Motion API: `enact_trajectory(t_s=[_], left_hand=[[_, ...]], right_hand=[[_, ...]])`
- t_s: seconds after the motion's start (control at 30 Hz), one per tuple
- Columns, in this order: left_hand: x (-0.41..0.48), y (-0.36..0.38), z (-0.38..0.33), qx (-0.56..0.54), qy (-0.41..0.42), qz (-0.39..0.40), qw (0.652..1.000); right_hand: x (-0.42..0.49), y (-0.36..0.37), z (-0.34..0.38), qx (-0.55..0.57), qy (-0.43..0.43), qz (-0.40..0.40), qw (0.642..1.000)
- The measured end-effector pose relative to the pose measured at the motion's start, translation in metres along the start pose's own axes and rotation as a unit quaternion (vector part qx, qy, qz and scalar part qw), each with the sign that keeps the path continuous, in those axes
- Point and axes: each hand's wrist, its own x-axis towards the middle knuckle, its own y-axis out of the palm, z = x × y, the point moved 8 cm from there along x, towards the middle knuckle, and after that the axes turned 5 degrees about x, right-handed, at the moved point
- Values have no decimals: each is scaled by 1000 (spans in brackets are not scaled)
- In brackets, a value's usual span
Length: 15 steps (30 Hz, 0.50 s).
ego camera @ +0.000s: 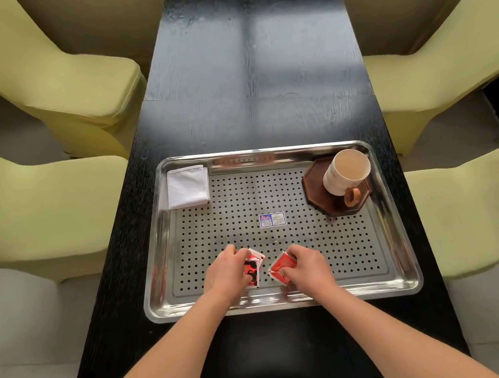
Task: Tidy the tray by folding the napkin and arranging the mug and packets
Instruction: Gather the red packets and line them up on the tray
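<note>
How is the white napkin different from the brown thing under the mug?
The napkin is white and square; the coaster is dark brown with eight sides. The napkin lies in the tray's far left corner, the coaster in the far right. Nothing sits on the napkin, but the mug stands on the coaster. Both lie flat in the metal tray.
</note>
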Motion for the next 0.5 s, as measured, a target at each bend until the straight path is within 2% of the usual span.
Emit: enact_trajectory(t_s=[0.13,0.3,0.4,0.5], left_hand=[[0,0,1,-7,0,-3,1000],[-6,-3,1,-20,4,-21,1000],[-8,-2,4,-49,-11,-21,999],[-11,-4,7,-107,-33,-21,993]], right_hand=[[3,-10,-8,26,5,-27,999],[4,-17,1,8,-45,-62,997],[3,-23,4,58,-49,-87,993],[-6,-21,19,43,-119,-100,987]])
